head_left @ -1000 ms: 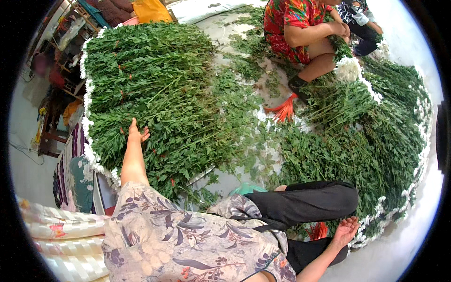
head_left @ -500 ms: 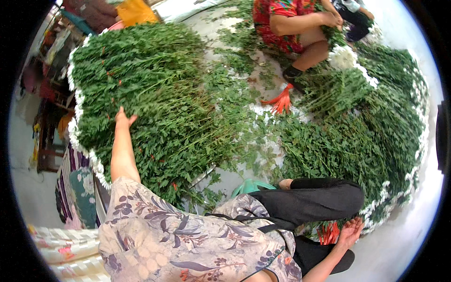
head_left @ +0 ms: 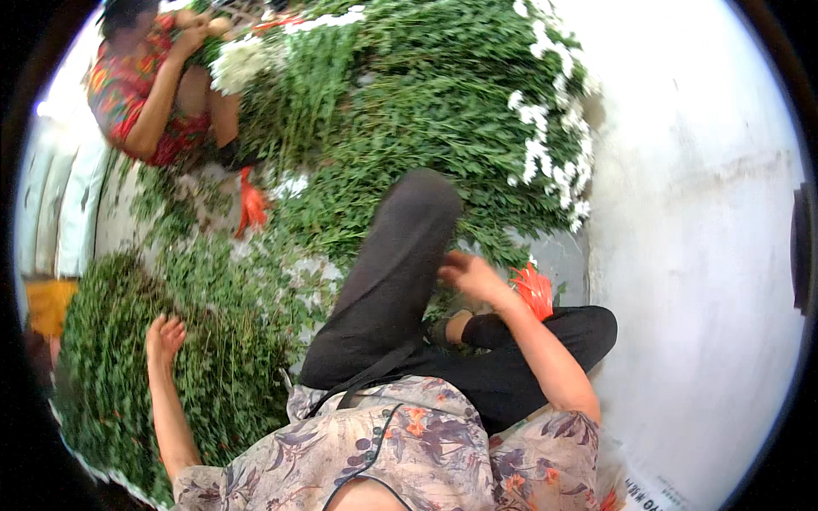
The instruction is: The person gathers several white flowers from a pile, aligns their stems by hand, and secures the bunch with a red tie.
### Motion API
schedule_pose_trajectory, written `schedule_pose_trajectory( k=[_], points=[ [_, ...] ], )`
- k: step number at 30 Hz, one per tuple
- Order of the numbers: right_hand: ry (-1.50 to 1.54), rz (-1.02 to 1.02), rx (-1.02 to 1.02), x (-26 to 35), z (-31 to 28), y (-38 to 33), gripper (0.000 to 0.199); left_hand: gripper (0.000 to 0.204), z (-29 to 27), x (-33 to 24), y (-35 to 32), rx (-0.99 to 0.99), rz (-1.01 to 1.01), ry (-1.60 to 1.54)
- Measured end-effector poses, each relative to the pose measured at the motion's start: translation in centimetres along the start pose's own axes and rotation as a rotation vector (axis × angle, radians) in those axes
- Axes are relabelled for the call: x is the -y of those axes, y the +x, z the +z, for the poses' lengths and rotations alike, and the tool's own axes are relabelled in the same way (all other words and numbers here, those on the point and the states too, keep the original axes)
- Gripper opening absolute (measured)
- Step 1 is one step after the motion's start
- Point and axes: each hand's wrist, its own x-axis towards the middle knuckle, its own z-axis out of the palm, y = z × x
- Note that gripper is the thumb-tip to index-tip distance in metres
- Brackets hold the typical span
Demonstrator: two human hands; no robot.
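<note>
My left hand is raised over a pile of long green leafy stems on the left, its fingers loosely bent and apart, with nothing visible in it. Beside my bent knee, my right hand reaches across with spread fingers, slightly blurred and seemingly holding nothing. Just past that hand lies a bigger heap of green stems, whose white chrysanthemum heads line its right side. A bundle of orange-red strips rests near my right forearm, by my folded leg.
A co-worker in a red patterned top crouches at the far left, hands near a bunch of white flowers. More orange-red strips lie on the leaf-strewn floor between the heaps. A white wall stands on the right.
My view has swung to the right. My left hand has come off the left pile's stems; my right hand has moved from beside my leg to the stems by my knee.
</note>
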Motion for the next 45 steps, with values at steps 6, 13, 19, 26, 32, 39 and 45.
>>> schedule_pose_trajectory(
  k=[6, 13, 19, 26, 32, 39, 45],
  points=[
    [-0.183, 0.034, 0.205, -6.7, 5.1, -2.5, 0.032, 0.041, 40.3, -11.4, -5.7, 0.622, 0.476, 0.696],
    [-0.200, -0.041, 0.043, -5.5, 0.5, -2.8, 0.034, 0.037, 73.2, 0.3, -13.2, 1.355, 1.006, 1.646],
    [-0.336, -0.153, -0.097, -4.3, -1.4, -2.2, 0.030, 0.076, 76.1, 25.5, -10.6, 1.225, 1.081, 2.080],
    [-0.195, 0.050, -0.145, -7.5, -3.0, -1.5, 0.038, 0.039, 75.8, 26.6, -11.9, 1.320, 1.131, 1.604],
    [0.790, 0.269, -0.529, -10.5, -4.4, 2.2, 0.066, 0.041, 78.0, 14.1, -11.3, 1.737, 0.116, 1.339],
    [1.475, 0.002, -0.577, -9.9, -5.8, 2.3, 0.041, 0.032, 72.5, 11.0, -14.1, 1.640, 0.031, 1.298],
    [1.499, -0.012, -0.774, -9.0, -8.0, 2.5, 0.033, 0.029, 72.7, 9.1, -15.3, 1.377, 0.224, 0.941]
  ],
)
